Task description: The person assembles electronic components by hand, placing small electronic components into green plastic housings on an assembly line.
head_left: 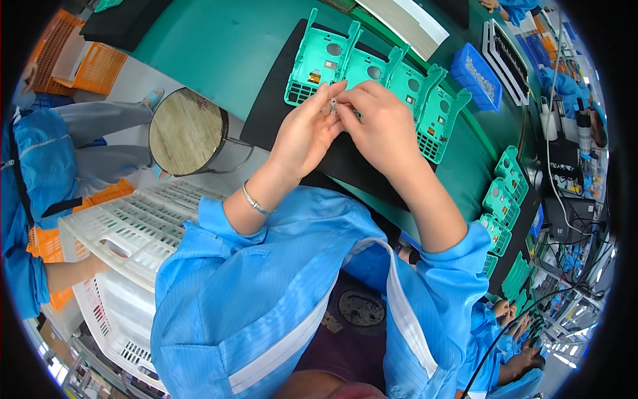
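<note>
Both my hands meet over the near edge of a row of green plastic housings. My left hand (307, 133), a silver bracelet on its wrist, is turned palm up with its fingers curved around small pale parts. My right hand (381, 126) reaches in from the right, its thumb and forefinger pinched at a tiny whitish part (333, 104) above the left palm. The part's exact kind is too small to tell. Just beyond the hands, the green housings (321, 54) stand side by side on a black mat (264, 120), with round openings and slotted grilles.
A blue bin (476, 78) of small pale parts sits at the back right, beside a white tray (506, 60). More green housings (500, 206) line the right. A round stool (187, 132) and white crates (133, 233) are at left. Other people work on both sides.
</note>
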`<state>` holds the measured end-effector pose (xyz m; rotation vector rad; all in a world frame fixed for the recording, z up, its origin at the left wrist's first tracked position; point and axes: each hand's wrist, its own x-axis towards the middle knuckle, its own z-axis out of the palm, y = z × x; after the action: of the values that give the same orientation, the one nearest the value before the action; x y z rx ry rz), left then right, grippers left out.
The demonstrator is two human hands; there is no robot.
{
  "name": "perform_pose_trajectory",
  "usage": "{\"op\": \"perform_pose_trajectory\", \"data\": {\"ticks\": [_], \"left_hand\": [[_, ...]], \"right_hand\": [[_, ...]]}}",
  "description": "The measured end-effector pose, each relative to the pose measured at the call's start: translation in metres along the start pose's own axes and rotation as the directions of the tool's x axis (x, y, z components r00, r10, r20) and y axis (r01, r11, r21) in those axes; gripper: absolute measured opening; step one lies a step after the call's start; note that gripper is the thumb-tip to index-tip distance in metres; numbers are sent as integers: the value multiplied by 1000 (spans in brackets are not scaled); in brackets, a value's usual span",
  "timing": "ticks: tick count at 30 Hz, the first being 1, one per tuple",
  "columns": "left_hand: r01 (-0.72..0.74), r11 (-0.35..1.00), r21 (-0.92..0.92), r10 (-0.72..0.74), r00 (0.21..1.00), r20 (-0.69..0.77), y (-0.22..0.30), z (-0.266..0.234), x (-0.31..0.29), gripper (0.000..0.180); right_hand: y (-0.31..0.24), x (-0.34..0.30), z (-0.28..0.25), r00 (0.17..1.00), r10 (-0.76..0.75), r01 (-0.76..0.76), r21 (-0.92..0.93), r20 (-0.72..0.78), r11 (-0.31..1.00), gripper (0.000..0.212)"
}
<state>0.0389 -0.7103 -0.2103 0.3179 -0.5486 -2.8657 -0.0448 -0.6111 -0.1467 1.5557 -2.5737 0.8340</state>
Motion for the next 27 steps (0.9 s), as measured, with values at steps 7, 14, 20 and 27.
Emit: {"op": "perform_pose_trajectory", "data": {"ticks": [7, 14, 20, 27], "left_hand": [[9, 996, 92, -9, 1000, 1, 2, 8, -7, 41], [54, 998, 14, -55, 997, 57, 0, -4, -2, 42], [39, 998, 52, -41, 998, 52, 3, 2, -6, 41], [35, 999, 37, -35, 999, -1, 6, 0, -8, 38]], "right_hand": [[-6, 10, -2, 996, -15, 29, -155, 89, 988, 11], [12, 10, -1, 975, 145, -152, 26, 168, 988, 17], [4, 6, 1, 988, 102, -104, 10, 117, 994, 16], [24, 27, -6, 892, 443, -448, 43, 93, 893, 21]]}}
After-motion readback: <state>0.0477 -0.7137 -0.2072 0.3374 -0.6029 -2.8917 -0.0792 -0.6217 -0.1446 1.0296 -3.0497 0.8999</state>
